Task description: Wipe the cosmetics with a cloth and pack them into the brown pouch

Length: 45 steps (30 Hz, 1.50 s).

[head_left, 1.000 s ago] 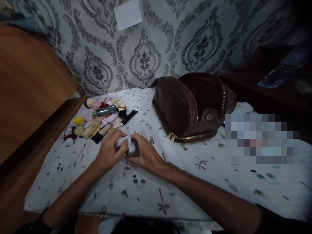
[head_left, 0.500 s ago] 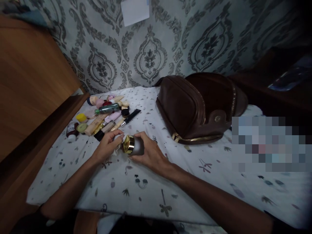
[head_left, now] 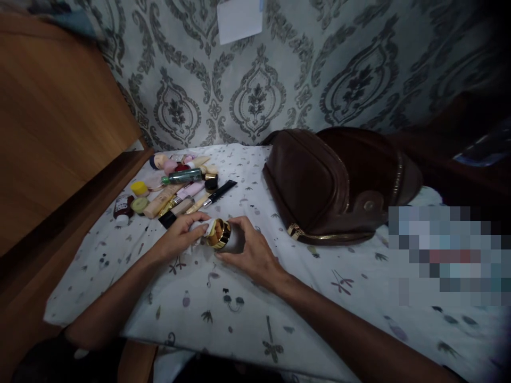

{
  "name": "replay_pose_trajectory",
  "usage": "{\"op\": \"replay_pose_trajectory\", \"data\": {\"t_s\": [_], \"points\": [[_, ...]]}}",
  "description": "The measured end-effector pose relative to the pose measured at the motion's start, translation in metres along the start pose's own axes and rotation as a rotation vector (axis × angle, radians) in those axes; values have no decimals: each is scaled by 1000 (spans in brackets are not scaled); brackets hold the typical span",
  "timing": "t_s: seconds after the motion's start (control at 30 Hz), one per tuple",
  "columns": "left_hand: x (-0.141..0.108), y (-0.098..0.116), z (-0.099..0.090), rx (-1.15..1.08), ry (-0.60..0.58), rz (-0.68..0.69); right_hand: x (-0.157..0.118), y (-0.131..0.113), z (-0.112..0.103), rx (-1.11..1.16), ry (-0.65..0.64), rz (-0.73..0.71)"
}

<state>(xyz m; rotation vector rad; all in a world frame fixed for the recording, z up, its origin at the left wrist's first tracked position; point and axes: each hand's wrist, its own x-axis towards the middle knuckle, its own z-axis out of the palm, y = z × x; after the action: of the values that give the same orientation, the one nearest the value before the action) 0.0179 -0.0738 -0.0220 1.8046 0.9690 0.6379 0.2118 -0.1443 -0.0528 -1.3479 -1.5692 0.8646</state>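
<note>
My right hand (head_left: 255,255) is wrapped round a frosted jar with a shiny gold lid (head_left: 223,234), tipped so that the gold end faces left. Pinched in my left hand (head_left: 183,234) is a crumpled white wipe (head_left: 198,232), pressed against the gold end of the jar. Just beyond my left hand lie a black-capped tube (head_left: 220,192), a green bottle (head_left: 183,176) and several other cosmetics in a loose heap. Part of the wipe is hidden behind my left fingers.
A brown leather bag (head_left: 307,181) stands unzipped to the right on a patterned white cloth (head_left: 247,298). At the left rises a wooden panel (head_left: 59,90). A dark red-brown bottle (head_left: 123,208) and a yellow-lidded pot (head_left: 139,188) lie at the heap's left edge. A blurred patch covers something at right.
The view has shifted, so everything sits slightly farther right. The jar has turned a little in my right hand, and the wipe has moved over its gold end.
</note>
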Motion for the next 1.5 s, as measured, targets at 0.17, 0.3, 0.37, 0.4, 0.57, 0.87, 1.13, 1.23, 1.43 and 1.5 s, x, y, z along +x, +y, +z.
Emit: {"op": "replay_pose_trajectory", "data": {"t_s": [0.17,0.3,0.37,0.4,0.57,0.87,1.13,1.23,1.43,1.5], "points": [[-1,0,1,-26,9,-42,0,4,1,26,43,0],[0,1,2,-40,63,-54,2,5,1,79,80,22],[0,0,2,-3,86,-41,3,5,1,89,94,59],[0,-1,2,10,89,-41,4,6,0,90,101,72],[0,-5,4,38,62,-30,6,6,0,86,121,82],[-1,-2,6,103,120,24,6,6,-1,92,112,105],[-1,-2,10,36,157,19,6,9,0,187,139,95],[-2,-5,12,78,213,93,6,11,0,198,149,94],[-6,-10,17,254,256,365,6,9,-3,152,157,117],[-7,-12,18,305,248,441,6,9,-3,145,160,111]]}}
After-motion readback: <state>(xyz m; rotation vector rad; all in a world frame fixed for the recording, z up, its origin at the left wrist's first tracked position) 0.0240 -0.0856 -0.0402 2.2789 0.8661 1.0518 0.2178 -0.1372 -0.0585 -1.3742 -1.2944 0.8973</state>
